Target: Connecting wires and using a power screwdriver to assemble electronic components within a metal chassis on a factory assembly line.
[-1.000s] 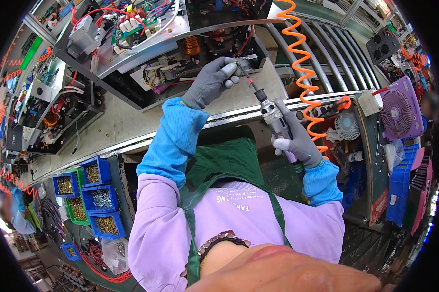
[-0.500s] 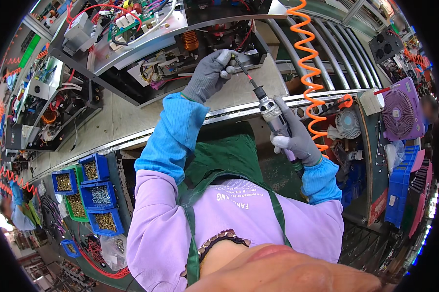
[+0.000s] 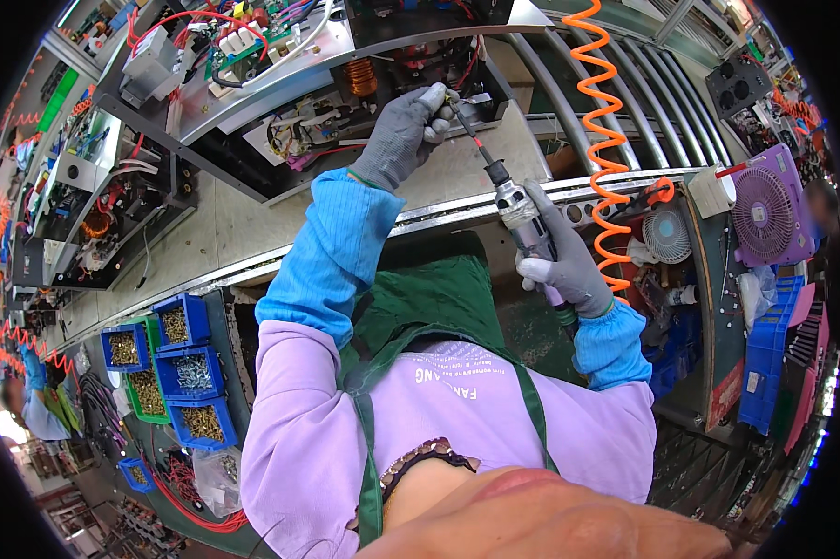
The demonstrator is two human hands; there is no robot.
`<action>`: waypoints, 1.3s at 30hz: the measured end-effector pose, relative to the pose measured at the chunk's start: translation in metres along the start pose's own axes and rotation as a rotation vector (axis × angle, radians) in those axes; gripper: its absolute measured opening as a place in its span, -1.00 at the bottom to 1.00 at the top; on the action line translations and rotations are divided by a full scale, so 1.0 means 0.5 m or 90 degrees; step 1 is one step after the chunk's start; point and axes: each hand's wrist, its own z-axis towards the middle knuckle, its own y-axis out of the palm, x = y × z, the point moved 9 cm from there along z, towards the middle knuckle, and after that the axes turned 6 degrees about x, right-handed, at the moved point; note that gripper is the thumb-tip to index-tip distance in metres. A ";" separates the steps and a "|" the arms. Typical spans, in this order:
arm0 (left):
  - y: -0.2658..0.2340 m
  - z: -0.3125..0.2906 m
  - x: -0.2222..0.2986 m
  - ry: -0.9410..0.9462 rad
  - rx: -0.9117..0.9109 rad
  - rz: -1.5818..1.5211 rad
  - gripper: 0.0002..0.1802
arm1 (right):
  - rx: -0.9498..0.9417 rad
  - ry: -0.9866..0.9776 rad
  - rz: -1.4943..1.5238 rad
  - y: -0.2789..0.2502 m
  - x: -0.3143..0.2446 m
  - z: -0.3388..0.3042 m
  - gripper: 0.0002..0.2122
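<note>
My right hand (image 3: 569, 265), in a grey glove, is wrapped round a power screwdriver (image 3: 524, 224) with a long thin bit. The bit points up and left, toward the opened metal chassis (image 3: 345, 130). At the bit's tip, my gloved left hand (image 3: 406, 130) is pinched closed, its fingers next to the chassis's near right part. What it pinches is too small to make out. Inside the chassis I see a copper coil (image 3: 361, 78), loose wires and connectors.
Blue bins (image 3: 195, 374) of screws stand at the left. An orange coiled hose (image 3: 599, 121) hangs right of the screwdriver, before metal rollers (image 3: 630, 102). A second opened chassis (image 3: 99, 200) sits on the bench's left. A purple fan (image 3: 765, 216) stands at the far right.
Both hands have shifted only slightly; the left has moved a little up and right. The screwdriver stays at nearly the same tilt, its tip beside the left fingers.
</note>
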 end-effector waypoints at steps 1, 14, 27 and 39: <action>0.003 -0.001 0.000 -0.006 0.003 0.004 -0.70 | 0.001 -0.001 0.000 0.000 0.001 -0.001 -0.11; 0.068 -0.012 0.068 0.202 -0.156 0.271 -0.66 | -0.058 0.018 0.265 0.012 0.005 -0.003 -0.09; 0.195 0.046 0.189 0.424 -0.012 0.417 -0.54 | 0.084 -0.180 0.102 -0.092 -0.153 0.076 -0.19; 0.213 0.060 0.203 0.550 0.041 0.610 -0.49 | 0.089 -0.166 0.014 -0.095 -0.174 0.100 -0.18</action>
